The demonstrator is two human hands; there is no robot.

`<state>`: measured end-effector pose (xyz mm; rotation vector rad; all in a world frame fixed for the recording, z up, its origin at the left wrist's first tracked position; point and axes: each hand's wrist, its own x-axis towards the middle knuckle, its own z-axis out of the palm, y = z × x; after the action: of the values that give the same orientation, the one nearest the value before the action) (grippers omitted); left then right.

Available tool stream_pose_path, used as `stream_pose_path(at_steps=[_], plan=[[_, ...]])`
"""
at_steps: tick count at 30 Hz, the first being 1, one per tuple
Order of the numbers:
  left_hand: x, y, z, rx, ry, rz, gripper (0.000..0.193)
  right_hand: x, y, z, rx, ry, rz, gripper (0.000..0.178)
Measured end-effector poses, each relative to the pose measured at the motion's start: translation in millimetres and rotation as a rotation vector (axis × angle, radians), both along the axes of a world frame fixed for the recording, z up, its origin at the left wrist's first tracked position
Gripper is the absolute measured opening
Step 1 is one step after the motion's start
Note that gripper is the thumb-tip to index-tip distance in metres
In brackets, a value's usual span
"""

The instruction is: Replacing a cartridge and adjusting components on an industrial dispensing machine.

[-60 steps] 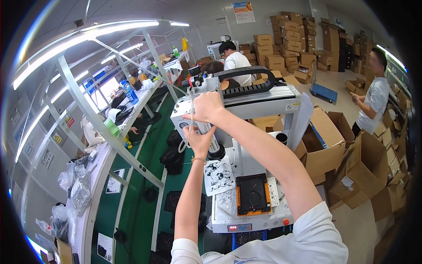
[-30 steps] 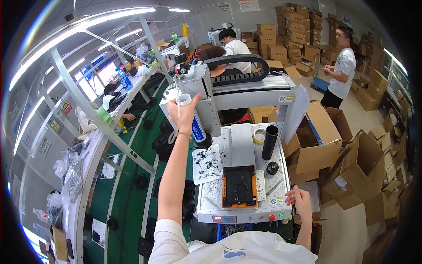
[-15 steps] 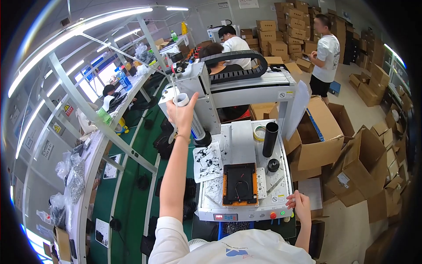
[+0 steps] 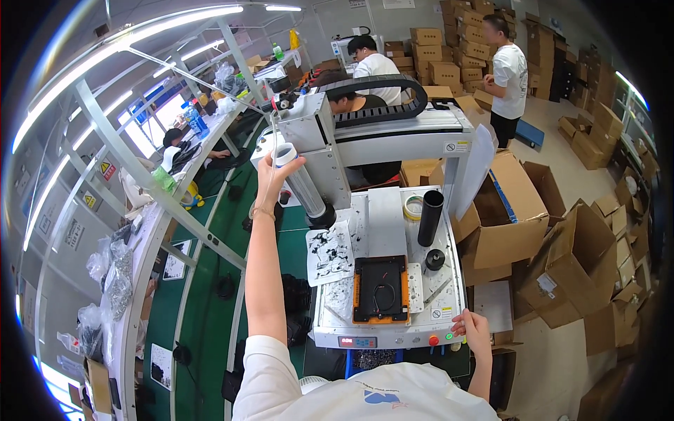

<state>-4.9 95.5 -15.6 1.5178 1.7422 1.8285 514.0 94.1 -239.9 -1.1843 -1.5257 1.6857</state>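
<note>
My left hand [image 4: 275, 175] is raised and wraps round the white upper end of a clear cartridge tube [image 4: 303, 188]. The tube leans along the dispensing machine's head [image 4: 303, 125], with a black cap [image 4: 321, 216] at its lower end. Low at the machine's front right corner, my right hand [image 4: 475, 331] has its fingers loosely bent and apart, holding nothing visible. Close by are a red knob [image 4: 433, 340] and a green-lit button [image 4: 449, 337]. On the machine bed lies a black tray with a thin cable [image 4: 382, 288] in an orange frame [image 4: 357, 291].
A black tube [image 4: 431, 219], a black round part [image 4: 434, 259] and a tape roll [image 4: 413, 206] stand on the bed's right side. Black-smeared paper [image 4: 330, 254] lies left. Open cartons [image 4: 505, 210] crowd the right; a green conveyor [image 4: 210, 337] runs left. Co-workers are beyond the machine.
My left hand has shifted slightly left and down, with its grip lower round the tube's top. My right hand has barely moved. The standing co-worker has turned and shifted left.
</note>
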Motion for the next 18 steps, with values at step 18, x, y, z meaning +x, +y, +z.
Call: stream_pose_path(at_steps=[18], plan=[[4,2,-3,0.133,0.001,0.155,0.038,-17,-8,-23,-0.021,-0.082,0.099,0.038]])
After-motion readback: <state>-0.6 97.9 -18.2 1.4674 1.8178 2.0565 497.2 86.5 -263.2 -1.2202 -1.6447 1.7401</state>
